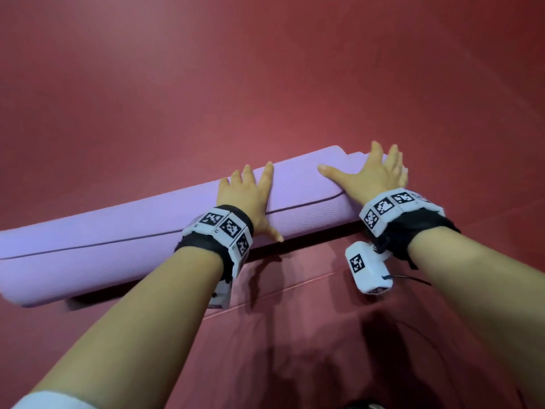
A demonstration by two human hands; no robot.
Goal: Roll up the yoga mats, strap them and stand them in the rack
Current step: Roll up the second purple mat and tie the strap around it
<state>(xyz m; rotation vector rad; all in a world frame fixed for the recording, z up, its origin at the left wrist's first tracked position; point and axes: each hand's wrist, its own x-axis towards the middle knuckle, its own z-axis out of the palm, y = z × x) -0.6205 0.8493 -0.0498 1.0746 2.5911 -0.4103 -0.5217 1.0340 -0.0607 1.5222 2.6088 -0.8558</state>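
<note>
A lilac yoga mat (124, 231) lies rolled into a thick tube across the dark red floor, running from the lower left up to the middle right. Its loose outer edge shows as a dark line along the roll. My left hand (247, 196) rests flat on top of the roll near its middle, fingers straight and spread, thumb down the near side. My right hand (374, 172) presses flat on the roll's right end, fingers spread over the far side. No strap or rack is in view.
The dark red floor (265, 69) fills the view beyond the roll. A seam line in the floor (280, 293) runs just in front of the mat. A white tagged box (368, 270) with a cable hangs under my right wrist.
</note>
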